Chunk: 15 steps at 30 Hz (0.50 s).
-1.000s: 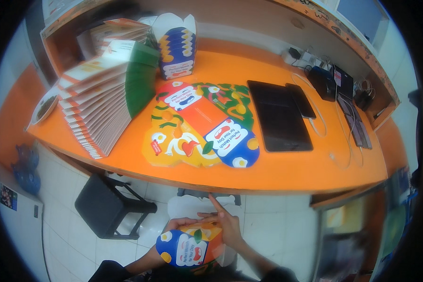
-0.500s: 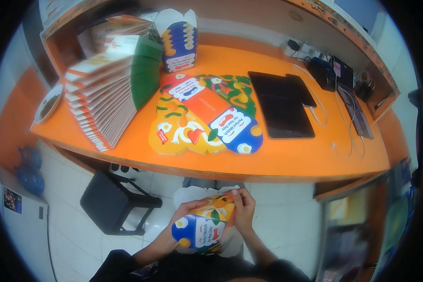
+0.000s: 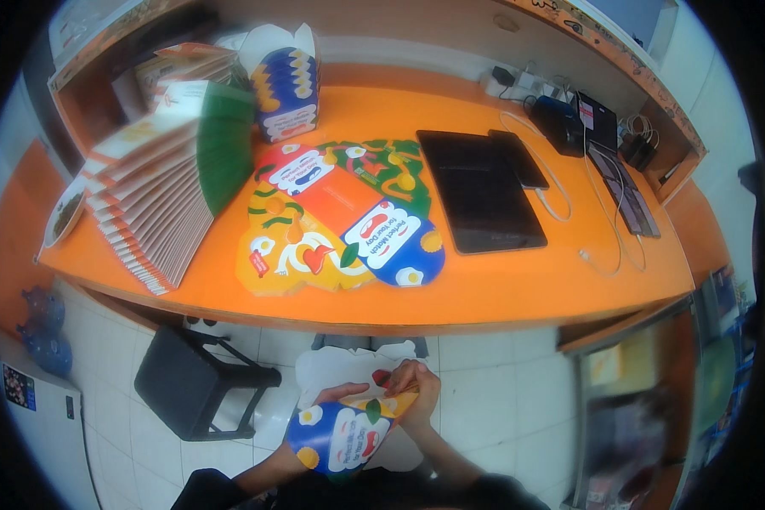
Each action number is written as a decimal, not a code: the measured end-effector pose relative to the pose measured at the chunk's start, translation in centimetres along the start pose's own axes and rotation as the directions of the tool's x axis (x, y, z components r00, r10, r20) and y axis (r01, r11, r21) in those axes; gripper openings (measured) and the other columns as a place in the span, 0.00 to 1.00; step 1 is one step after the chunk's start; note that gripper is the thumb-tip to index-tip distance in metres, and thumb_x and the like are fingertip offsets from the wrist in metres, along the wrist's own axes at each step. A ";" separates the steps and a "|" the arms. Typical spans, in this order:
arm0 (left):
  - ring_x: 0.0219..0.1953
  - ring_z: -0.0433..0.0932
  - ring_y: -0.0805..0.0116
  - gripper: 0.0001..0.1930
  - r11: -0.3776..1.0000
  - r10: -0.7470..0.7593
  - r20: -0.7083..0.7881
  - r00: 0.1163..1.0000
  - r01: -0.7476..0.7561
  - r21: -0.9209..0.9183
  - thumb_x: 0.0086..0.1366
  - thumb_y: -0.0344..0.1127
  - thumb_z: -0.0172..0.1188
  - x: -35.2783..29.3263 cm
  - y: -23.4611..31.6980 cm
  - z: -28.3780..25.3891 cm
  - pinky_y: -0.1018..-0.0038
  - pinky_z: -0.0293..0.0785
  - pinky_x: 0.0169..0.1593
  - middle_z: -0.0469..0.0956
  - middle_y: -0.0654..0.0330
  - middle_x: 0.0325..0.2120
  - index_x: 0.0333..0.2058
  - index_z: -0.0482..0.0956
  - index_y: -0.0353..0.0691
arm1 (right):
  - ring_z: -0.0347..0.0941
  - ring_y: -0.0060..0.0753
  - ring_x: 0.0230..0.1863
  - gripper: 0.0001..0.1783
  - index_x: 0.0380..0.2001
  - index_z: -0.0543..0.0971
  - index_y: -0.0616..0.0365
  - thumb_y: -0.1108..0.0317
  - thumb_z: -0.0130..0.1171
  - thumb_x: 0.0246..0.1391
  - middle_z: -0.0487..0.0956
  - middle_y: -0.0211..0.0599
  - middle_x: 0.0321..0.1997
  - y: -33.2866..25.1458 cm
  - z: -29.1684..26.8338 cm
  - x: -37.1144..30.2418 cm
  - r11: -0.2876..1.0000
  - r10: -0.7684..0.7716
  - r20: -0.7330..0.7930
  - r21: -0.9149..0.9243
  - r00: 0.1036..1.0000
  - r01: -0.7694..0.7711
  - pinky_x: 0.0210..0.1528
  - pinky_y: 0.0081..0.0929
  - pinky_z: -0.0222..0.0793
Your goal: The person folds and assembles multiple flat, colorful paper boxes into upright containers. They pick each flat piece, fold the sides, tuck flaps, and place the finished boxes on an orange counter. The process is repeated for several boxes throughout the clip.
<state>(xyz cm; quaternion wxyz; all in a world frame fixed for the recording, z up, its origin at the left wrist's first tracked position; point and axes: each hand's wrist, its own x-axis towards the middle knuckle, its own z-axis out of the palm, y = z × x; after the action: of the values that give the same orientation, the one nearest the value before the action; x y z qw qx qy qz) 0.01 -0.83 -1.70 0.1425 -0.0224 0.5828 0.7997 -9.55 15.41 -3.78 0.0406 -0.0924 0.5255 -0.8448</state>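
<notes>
Low in front of my body, above my lap, is a partly folded food carton (image 3: 345,438), printed in blue, yellow and white. My left hand (image 3: 337,393) supports it from the left, its fingers along the upper edge and the palm hidden behind the panel. At the carton's right side my right hand (image 3: 418,393) has bent fingers closed on a yellow side panel. White inner flaps spread out beyond both hands. On the orange table (image 3: 518,289) lies a pile of flat, unfolded carton blanks (image 3: 340,204) with the same print.
Nested, formed cartons (image 3: 282,89) stand at the back left, beside a fanned stack of folded green-and-white cartons (image 3: 166,187). A black tablet (image 3: 476,195), a phone (image 3: 518,157) and cables lie to the right. A dark stool (image 3: 200,382) stands under the table's left side.
My right hand's fingers have curled further over the carton's side panel, and the panel has folded inward. The carton has tilted. The whole view has shifted slightly, moving the table things left.
</notes>
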 end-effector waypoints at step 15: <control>0.49 0.74 0.56 0.29 0.492 -0.492 0.217 0.843 0.475 -0.730 0.64 0.53 0.50 7.8 -0.7 0.8 0.64 0.71 0.53 0.74 0.48 0.47 0.54 0.66 0.34 | 0.72 0.34 0.29 0.05 0.19 0.76 0.59 0.70 0.60 0.41 0.75 0.32 0.21 -5.9 -0.9 0.6 0.798 -0.238 0.740 -0.220 0.629 0.561 0.43 0.36 0.62</control>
<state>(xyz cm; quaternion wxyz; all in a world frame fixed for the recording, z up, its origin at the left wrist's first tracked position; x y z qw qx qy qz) -7.20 1.69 -3.63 0.3316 -0.2504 0.1634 0.8948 -10.19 18.70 1.20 0.0144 -0.5185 0.6107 -0.5983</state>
